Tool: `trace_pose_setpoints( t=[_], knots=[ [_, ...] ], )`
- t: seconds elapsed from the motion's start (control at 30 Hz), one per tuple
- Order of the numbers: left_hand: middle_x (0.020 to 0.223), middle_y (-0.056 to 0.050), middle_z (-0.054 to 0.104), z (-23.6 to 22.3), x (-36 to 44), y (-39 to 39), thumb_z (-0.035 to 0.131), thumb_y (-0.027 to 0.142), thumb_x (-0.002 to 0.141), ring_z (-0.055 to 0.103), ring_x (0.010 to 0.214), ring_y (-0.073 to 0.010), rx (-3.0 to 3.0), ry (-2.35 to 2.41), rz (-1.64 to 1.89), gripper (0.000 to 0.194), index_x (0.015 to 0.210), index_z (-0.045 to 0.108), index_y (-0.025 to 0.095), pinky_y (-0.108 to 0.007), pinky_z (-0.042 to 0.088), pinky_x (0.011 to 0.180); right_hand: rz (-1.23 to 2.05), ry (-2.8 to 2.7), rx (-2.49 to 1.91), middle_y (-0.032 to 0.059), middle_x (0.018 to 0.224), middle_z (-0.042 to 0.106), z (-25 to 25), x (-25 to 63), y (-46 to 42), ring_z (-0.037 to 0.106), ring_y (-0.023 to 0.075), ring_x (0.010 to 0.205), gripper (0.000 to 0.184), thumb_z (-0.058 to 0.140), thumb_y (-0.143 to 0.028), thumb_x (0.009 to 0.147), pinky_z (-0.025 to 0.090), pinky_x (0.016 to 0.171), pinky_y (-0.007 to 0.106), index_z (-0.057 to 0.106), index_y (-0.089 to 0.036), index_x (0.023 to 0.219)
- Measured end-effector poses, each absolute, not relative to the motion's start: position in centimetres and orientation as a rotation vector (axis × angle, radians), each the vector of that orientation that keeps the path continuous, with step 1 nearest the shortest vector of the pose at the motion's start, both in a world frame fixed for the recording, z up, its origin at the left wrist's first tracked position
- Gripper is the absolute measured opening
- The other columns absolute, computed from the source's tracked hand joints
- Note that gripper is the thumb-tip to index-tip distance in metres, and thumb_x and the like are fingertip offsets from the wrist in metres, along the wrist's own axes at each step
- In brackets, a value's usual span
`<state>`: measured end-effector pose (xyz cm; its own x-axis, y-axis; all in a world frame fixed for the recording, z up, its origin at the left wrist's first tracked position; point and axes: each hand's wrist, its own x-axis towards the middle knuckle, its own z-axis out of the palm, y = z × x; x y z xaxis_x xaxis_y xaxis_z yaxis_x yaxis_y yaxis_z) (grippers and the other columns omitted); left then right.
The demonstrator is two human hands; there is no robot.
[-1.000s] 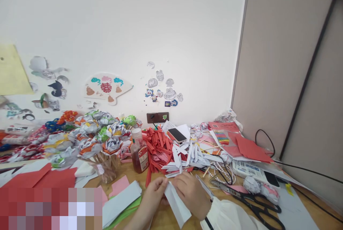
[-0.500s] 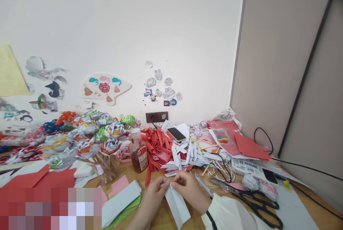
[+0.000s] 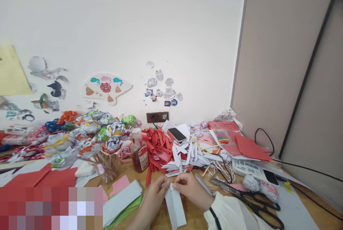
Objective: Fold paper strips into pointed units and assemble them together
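A white paper strip point(image 3: 175, 206) with a lengthwise crease hangs between my two hands near the table's front edge. My left hand point(image 3: 160, 190) pinches its upper left corner between thumb and fingers. At the upper right corner, the fingertips of my right hand point(image 3: 187, 188) are closed on the same strip. Just beyond my hands lie a heap of folded white paper pieces point(image 3: 197, 153) and a heap of folded red paper pieces point(image 3: 159, 147). To the left of my left hand rests a stack of white paper strips point(image 3: 123, 201) over green paper.
A glue bottle point(image 3: 139, 153) stands behind my left hand. Black-handled scissors point(image 3: 261, 205) lie right of my sleeve. A phone point(image 3: 177, 134) rests on the paper heap. Crumpled paper flowers point(image 3: 91, 128) fill the back left; red paper sheets point(image 3: 252, 146) lie at the right.
The lower end of the white paper strip has swung slightly left and hangs straighter. Both hands keep their pinch, almost in the same place.
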<state>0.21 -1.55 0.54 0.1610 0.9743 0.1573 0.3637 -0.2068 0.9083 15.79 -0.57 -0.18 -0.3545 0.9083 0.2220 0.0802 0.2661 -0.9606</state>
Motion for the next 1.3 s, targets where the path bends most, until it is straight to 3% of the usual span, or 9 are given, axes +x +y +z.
trace_pose_setpoints(
  t=[0.27,0.5,0.7,0.93,1.13,1.3],
  knots=[
    [0.056,0.004,0.045,0.0,0.2,-1.3,0.043,0.045,0.075,0.042,0.055,-0.0134,1.781,1.312,1.013,0.030,0.060,0.048,0.019,-0.021,0.032,0.052,1.096,-1.727,-0.948,-0.0011,0.062,0.054,0.3,15.7,-1.0,0.049,0.0123,0.060,0.012,0.054,-0.023,0.072,0.037,0.056,0.022,0.059,-0.014,0.066],
    [0.060,0.000,0.057,0.8,0.2,-1.7,0.042,0.032,0.078,0.050,0.059,-0.0156,1.996,1.351,0.939,0.024,0.066,0.056,0.017,-0.022,0.035,0.055,0.683,-1.985,-0.982,-0.0010,0.065,0.054,0.4,15.8,-0.7,0.051,0.0129,0.066,0.012,0.054,-0.012,0.073,0.037,0.061,0.023,0.056,-0.015,0.062],
    [0.060,-0.001,0.059,0.9,0.1,-1.9,0.045,0.027,0.076,0.050,0.058,-0.0155,2.095,1.367,0.978,0.021,0.063,0.058,0.017,-0.022,0.034,0.054,0.517,-2.092,-0.994,-0.0007,0.069,0.055,-0.1,16.3,-0.2,0.052,0.0127,0.069,0.015,0.049,-0.015,0.081,0.037,0.062,0.022,0.056,-0.016,0.067],
    [0.055,0.000,0.058,0.6,0.2,-2.1,0.046,0.018,0.069,0.050,0.056,-0.0145,2.102,1.377,0.885,0.019,0.055,0.059,0.016,-0.022,0.033,0.053,0.035,-2.253,-0.858,0.0008,0.069,0.057,0.2,15.9,-0.6,0.048,0.0152,0.072,0.018,0.049,-0.019,0.083,0.036,0.062,0.025,0.058,-0.018,0.067],
    [0.042,0.004,0.051,1.0,-0.3,-1.1,0.051,0.037,0.068,0.048,0.042,-0.0131,1.580,1.367,1.094,0.025,0.055,0.056,0.016,-0.024,0.037,0.046,-0.226,-2.141,-0.931,0.0028,0.066,0.057,1.1,16.2,-2.0,0.048,0.0157,0.065,0.022,0.038,-0.019,0.087,0.033,0.058,0.026,0.060,-0.018,0.084],
    [0.051,0.003,0.061,0.9,-0.3,-0.7,0.067,0.045,0.050,0.055,0.043,-0.0133,1.174,1.220,1.138,0.038,0.071,0.056,0.016,-0.027,0.046,0.048,-0.139,-2.238,-0.857,0.0027,0.077,0.064,0.4,16.1,-1.6,0.056,0.0150,0.069,0.021,0.040,-0.016,0.086,0.037,0.059,0.024,0.057,-0.019,0.098]
  ],
)
